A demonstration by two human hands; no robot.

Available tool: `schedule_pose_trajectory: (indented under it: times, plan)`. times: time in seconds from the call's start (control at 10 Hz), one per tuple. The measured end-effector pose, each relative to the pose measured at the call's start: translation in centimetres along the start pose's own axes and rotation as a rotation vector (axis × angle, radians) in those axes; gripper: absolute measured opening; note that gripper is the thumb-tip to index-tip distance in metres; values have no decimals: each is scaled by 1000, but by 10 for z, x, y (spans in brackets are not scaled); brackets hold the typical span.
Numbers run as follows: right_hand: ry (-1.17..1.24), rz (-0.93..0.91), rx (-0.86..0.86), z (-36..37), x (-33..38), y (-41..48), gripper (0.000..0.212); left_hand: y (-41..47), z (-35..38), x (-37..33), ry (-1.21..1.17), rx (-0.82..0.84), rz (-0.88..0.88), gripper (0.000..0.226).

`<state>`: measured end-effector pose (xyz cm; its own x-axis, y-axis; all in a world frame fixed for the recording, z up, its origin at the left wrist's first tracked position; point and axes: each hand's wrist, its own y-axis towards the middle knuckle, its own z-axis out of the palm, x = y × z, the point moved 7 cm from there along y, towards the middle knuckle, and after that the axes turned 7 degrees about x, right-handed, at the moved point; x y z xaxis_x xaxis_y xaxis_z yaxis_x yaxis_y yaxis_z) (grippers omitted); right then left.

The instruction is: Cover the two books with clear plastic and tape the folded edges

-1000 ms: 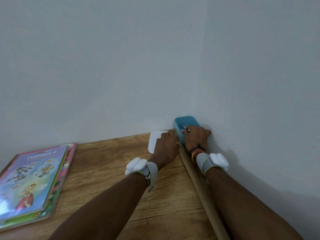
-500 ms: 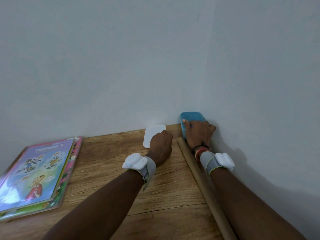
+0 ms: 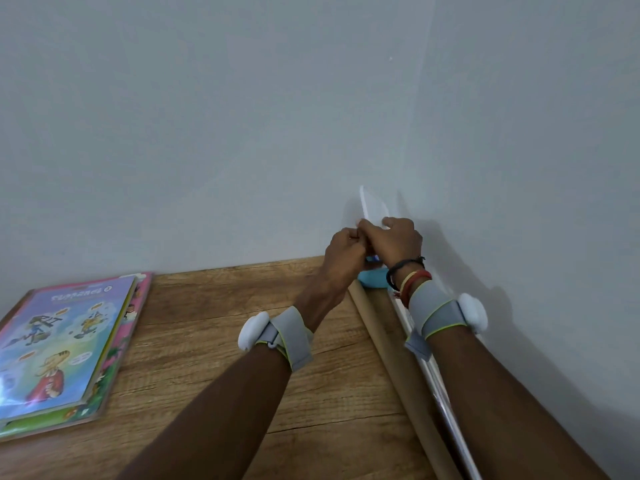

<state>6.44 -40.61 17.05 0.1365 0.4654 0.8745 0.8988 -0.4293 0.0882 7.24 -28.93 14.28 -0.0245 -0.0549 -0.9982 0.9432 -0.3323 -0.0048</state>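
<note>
**A:** Hands status?

**B:** Both are up off the brown wooden table [image 3: 214, 341], at the far right corner by the pale grey wall [image 3: 242, 133]. Half a second back my left hand [image 3: 346, 251] lay on the flat white plastic plate with rounded corners [image 3: 372, 206], which was flat on the table. My right hand [image 3: 398, 242] sat on the small blue plastic box [image 3: 372, 280]. Now the plate stands upright in the air above the box.

**A:** Grip?

**B:** Right thumb and curled fingers pinch the plate's lower end. Left fingers are curled tight, knuckles touching the right hand. Can't tell what they pinch, if anything.

**A:** Box?

**B:** Same corner, on the table, under my hands and mostly hidden by them.

**A:** Task items?

**B:** The two colourful picture books [image 3: 62, 344] are stacked at the near left, well apart from my hands, same spot as before. The long brown cardboard tube [image 3: 389, 358] lies along the right wall. The roll of clear plastic [image 3: 438, 396] is just beside it on the wall side, partly under my right forearm. Grey wrist bands with white pods [image 3: 277, 332] on both wrists.
</note>
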Motion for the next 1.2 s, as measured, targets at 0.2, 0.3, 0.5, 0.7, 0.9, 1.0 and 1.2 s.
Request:
schedule_pose_trajectory:
  times: [0.2, 0.3, 0.5, 0.7, 0.9, 1.0, 1.2]
  plan:
    - [-573, 42, -139, 16, -27, -3, 51, 6, -18, 46, 211, -115, -74, 21]
    - [-643, 58, -121, 27, -40, -2, 55, 10, -21, 67, 190, -52, -135, 31]
    - [-756, 0, -95, 41, -51, 9, 56, 14, -18, 78, 224, 57, -164, 42]
    - [-995, -19, 26, 53, -54, 15, 70, 9, -14, 77, 208, 49, -205, 33]
    - [-1085, -92, 47, 56, -49, 10, 67, 5, -14, 69, 280, 65, -212, 35]
    - [-1079, -72, 174, 53, -53, 14, 69, -9, -38, 60, 465, -7, -185, 48]
    - [-961, -184, 53, 54, -12, 2, 60, -41, -141, 20, 1099, -153, -13, 61]
